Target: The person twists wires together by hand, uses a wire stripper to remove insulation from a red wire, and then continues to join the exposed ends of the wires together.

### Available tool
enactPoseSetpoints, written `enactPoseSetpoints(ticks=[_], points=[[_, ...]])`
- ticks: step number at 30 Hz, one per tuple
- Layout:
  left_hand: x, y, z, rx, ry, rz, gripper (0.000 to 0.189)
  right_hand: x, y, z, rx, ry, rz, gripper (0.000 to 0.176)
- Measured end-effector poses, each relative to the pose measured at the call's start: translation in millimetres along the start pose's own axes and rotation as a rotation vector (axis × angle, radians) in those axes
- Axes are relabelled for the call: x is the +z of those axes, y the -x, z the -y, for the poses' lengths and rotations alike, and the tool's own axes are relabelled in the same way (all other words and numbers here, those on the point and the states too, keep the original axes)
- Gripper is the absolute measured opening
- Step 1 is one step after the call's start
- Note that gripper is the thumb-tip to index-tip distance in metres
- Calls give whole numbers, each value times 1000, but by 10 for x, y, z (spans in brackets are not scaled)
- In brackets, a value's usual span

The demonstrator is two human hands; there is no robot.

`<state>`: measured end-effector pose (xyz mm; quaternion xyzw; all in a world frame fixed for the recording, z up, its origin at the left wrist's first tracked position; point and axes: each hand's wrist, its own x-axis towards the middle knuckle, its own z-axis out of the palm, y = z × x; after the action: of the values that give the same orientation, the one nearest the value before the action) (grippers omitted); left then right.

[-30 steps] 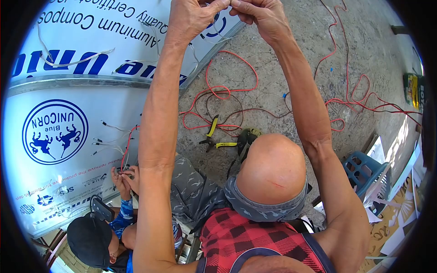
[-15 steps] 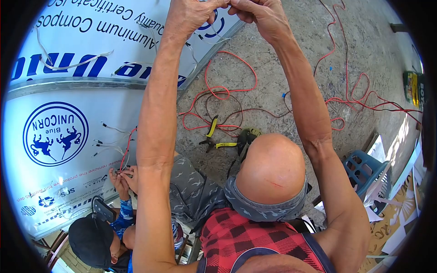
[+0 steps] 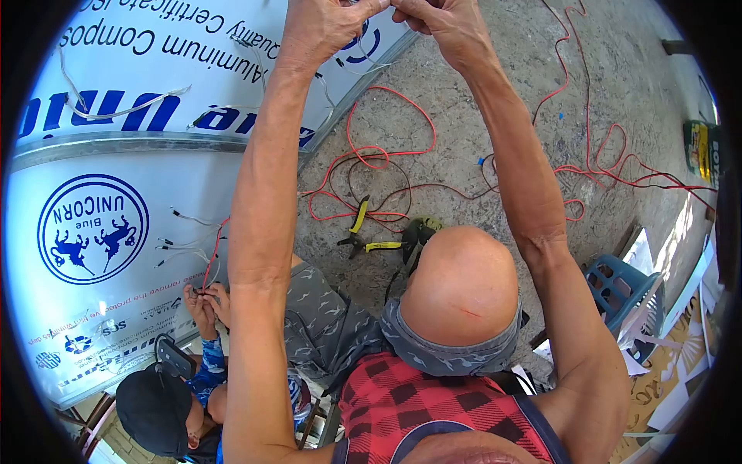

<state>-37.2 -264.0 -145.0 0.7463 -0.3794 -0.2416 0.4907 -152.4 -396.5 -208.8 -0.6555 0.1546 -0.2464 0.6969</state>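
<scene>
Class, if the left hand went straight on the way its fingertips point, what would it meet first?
Probably the right hand, which faces the left hand almost tip to tip; depth and the picture's top edge leave contact unclear.

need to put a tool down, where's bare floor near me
Bare concrete floor lies between the red wire loop and the right forearm, and between the upper dark wire and yellow-and-green container. It's crowded around the yellow-handled pliers, amid tangled wires, and by the blue basket.
</scene>
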Motion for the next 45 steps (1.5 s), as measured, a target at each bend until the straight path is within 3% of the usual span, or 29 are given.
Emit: enactPoseSetpoints(ticks=[2,7,9,13,15,16,18,19,21,25,30,34,36,39,43,45], points=[[0,7,-25,121,-247,-47,12,9,1,17,14,50,-3,21],[-3,-48,65,321,-361,-13,11,-32,-44,-56,56,141,6,26],[7,-58,72,388,-378,-22,11,-121,-147,-264,345,-419,160,28],[-26,-38,194,195,-196,38,12,-124,-115,-197,513,-676,341,27],[-87,-52,189,152,-61,45,13,88,123,308,259,-133,22,27],[-126,-53,144,112,-67,79,14,81,128,281,261,-134,24,27],[-154,-50,142,68,-71,121,14,55,187,208,-345,512,-71,27],[-172,-85,158,73,-44,138,14,63,173,189,-348,513,-72,27],[-157,-72,174,70,-14,162,14,92,189,149,-795,809,-165,29],[-158,-36,113,23,16,204,14,108,139,60,-956,911,-247,29],[-198,-26,155,31,10,222,16,81,161,103,-1124,1080,-227,16],[-194,2,129,5,-31,214,15,109,166,21,-1012,1068,-172,14],[-184,15,107,110,-139,229,13,114,184,-10,106,-45,41,20],[-199,1,129,137,-21,236,12,120,221,-23,144,-161,65,15],[-294,23,120,101,-113,257,12,222,258,97,185,-342,116,15],[-289,26,121,45,-58,278,12,243,382,305,-182,453,-58,28]])
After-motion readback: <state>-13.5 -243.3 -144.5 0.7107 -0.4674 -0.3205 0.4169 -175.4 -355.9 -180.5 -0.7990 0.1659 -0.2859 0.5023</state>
